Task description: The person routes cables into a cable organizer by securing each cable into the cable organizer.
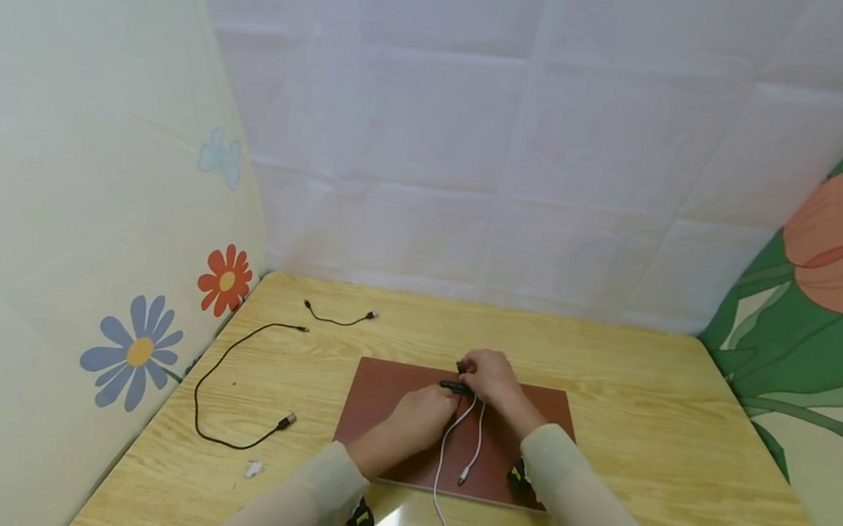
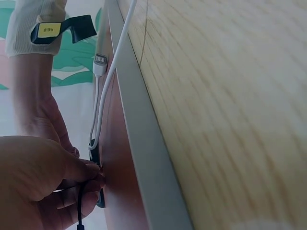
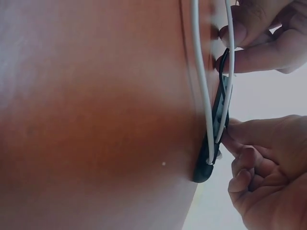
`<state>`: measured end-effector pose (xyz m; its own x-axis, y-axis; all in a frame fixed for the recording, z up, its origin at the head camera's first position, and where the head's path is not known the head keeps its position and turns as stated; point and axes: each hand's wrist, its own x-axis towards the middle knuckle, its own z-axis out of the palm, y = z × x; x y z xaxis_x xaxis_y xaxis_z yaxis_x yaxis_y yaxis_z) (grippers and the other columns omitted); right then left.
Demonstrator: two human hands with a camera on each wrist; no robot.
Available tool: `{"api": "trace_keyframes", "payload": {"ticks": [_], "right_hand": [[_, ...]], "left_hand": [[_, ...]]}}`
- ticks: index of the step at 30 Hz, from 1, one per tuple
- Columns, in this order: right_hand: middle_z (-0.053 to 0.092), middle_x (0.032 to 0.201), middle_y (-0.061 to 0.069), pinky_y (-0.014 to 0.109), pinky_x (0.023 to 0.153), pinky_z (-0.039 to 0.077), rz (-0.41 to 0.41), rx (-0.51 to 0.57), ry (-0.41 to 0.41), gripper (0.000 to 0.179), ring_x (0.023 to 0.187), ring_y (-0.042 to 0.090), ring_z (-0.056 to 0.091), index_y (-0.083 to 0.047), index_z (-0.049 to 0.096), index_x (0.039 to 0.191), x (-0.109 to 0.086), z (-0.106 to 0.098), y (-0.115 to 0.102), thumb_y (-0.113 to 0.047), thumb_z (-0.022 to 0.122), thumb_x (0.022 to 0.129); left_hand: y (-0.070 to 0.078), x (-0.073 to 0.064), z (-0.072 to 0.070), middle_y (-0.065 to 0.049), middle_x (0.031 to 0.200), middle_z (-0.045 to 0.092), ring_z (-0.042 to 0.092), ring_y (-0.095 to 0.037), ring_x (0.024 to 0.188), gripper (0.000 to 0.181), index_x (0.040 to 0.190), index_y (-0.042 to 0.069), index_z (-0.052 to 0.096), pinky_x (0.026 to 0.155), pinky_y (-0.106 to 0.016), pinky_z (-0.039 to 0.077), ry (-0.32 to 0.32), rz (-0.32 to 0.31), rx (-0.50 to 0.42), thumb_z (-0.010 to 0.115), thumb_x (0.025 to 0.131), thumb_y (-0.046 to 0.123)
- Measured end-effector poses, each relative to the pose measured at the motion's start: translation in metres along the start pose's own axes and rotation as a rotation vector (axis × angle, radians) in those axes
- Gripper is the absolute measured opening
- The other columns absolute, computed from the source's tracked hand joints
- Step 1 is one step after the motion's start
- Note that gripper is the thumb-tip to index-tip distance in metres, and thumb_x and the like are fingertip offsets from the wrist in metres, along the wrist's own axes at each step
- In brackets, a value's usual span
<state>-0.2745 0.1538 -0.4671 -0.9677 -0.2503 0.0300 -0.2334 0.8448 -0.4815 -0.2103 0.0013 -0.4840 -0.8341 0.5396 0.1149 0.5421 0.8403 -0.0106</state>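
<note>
A black cable holder strip [image 3: 204, 167] with slots lies along the far edge of a reddish-brown board [image 1: 368, 392]. Two white cables, one longer [image 1: 438, 473] and one shorter [image 1: 479, 448], run from its slots toward the near edge. My left hand [image 1: 423, 418] is at the strip's left end and pinches a thin black cable [image 2: 80, 206] between thumb and fingers. Just beyond the strip, my right hand [image 1: 490, 375] pinches the same cable by its far part, thumb and forefinger close against the strip in the right wrist view. Fingers partly hide that cable's far end.
On the wooden table [image 1: 676, 452], left of the board, lies a long black USB cable [image 1: 199, 415] in a curve. Behind it is a short black cable [image 1: 337, 322]. A small white piece [image 1: 254, 469] lies near the left front. Cloth hangings surround the table.
</note>
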Motion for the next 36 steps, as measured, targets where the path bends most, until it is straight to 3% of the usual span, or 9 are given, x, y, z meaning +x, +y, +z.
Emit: {"api": "trace_keyframes", "payload": {"ticks": [5, 24, 31, 36], "right_hand": [[0.071, 0.094, 0.009, 0.039, 0.073, 0.055, 0.005, -0.027, -0.029, 0.013, 0.087, 0.025, 0.066, -0.007, 0.075, 0.102, 0.0, -0.0017, -0.0044, -0.009, 0.076, 0.09], [0.072, 0.091, 0.009, 0.039, 0.073, 0.056, 0.0, 0.001, -0.022, 0.013, 0.086, 0.025, 0.069, -0.005, 0.073, 0.102, -0.001, -0.003, -0.0035, -0.004, 0.076, 0.089], [0.072, 0.097, 0.011, 0.041, 0.078, 0.057, -0.007, -0.059, -0.031, 0.013, 0.091, 0.028, 0.068, -0.005, 0.075, 0.103, -0.0001, -0.0037, -0.0092, -0.004, 0.075, 0.09], [0.073, 0.095, 0.011, 0.041, 0.078, 0.057, -0.027, -0.091, -0.025, 0.01, 0.089, 0.028, 0.068, -0.005, 0.075, 0.097, 0.0022, 0.0001, -0.0089, -0.001, 0.074, 0.088]], "left_hand": [[0.0006, -0.0007, -0.0026, 0.005, 0.101, 0.072, 0.068, -0.012, 0.09, 0.009, 0.095, 0.018, 0.074, 0.062, -0.028, 0.057, 0.01, 0.012, 0.014, 0.067, 0.097, 0.013], [0.0033, 0.0005, -0.0028, 0.006, 0.112, 0.072, 0.069, -0.011, 0.098, 0.016, 0.111, 0.017, 0.074, 0.07, -0.027, 0.058, -0.012, 0.036, 0.042, 0.068, 0.097, 0.013], [0.0028, 0.0, -0.0034, 0.004, 0.104, 0.072, 0.069, -0.012, 0.091, 0.007, 0.098, 0.015, 0.074, 0.068, -0.026, 0.058, 0.016, 0.049, 0.041, 0.069, 0.095, 0.011], [0.0014, -0.0025, -0.0015, 0.004, 0.104, 0.072, 0.069, -0.011, 0.091, 0.007, 0.098, 0.015, 0.074, 0.07, -0.024, 0.057, 0.053, 0.089, 0.067, 0.069, 0.095, 0.012]]}}
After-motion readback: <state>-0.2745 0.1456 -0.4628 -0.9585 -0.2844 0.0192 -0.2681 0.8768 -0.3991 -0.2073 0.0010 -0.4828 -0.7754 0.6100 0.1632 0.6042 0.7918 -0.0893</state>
